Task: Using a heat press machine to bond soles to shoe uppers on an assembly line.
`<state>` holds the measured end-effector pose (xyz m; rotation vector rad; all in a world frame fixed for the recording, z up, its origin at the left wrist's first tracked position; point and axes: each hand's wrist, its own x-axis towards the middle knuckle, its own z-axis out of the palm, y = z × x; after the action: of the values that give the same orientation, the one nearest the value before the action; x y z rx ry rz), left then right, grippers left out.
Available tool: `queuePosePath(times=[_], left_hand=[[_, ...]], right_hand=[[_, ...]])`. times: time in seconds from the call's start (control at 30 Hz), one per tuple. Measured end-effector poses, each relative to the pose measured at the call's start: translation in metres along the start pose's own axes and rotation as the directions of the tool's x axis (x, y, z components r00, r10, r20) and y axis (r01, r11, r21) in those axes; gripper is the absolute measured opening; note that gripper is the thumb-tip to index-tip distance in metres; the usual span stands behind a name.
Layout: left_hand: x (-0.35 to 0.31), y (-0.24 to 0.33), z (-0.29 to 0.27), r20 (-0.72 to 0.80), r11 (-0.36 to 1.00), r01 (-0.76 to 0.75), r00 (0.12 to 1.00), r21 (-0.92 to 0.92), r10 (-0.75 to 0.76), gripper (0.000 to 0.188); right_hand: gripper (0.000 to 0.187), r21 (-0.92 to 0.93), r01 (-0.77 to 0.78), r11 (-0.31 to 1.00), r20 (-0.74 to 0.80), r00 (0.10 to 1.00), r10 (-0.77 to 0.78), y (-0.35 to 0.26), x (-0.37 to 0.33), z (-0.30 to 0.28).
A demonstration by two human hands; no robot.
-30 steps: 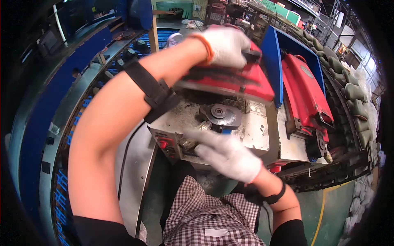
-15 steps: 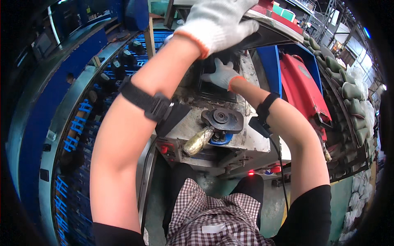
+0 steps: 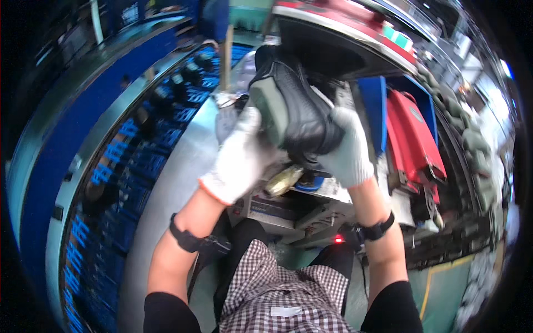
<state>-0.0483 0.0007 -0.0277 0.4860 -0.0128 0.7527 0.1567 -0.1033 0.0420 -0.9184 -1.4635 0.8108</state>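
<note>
In front of the machine I hold up a black shoe (image 3: pixel 308 102) with a grey-green sole, tilted so that the sole's edge turns to the left. My left hand (image 3: pixel 240 155), in a white knit glove with an orange cuff, is closed against the sole side. On the right, my gloved right hand (image 3: pixel 351 149) grips the shoe's black upper at its near end. Fingers of both hands are partly hidden or blurred. Just below the shoe shows a handle wrapped in gold-coloured film (image 3: pixel 284 180), next to a blue part (image 3: pixel 309 183) of the fixture.
A machine lid with a red top (image 3: pixel 355 28) overhangs the far side. To the right, a red cover (image 3: pixel 413 130) stands by a blue bin (image 3: pixel 376 111). Greenish soles (image 3: pixel 476 141) line a rack beyond it. Along the left runs a conveyor with blue racks (image 3: pixel 119 150).
My left hand has come down from the lid and my right hand back from inside the machine. Both hands now hold the black shoe. The view has shifted somewhat.
</note>
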Motion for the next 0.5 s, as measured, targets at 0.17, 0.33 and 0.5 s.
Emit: queuePosePath(times=[0.17,0.33,0.5], left_hand=[[-0.035,-0.020,-0.003,-0.067,0.650,-0.470,0.778,0.598,0.624,0.073],[-0.084,0.074,-0.043,-0.473,0.880,-0.113,0.808,0.461,0.352,0.066],[-0.066,0.171,-0.193,-0.713,0.781,0.058,0.455,0.621,0.533,0.026]], right_hand=[[0.065,-0.343,-0.071,0.937,0.057,0.994,0.096,0.001,-0.016,0.043],[0.053,-0.643,-0.073,0.762,-0.273,0.952,-0.138,0.032,-0.064,-0.019],[0.043,-0.908,-0.216,0.358,-0.288,0.943,-0.163,0.083,-0.125,-0.069]])
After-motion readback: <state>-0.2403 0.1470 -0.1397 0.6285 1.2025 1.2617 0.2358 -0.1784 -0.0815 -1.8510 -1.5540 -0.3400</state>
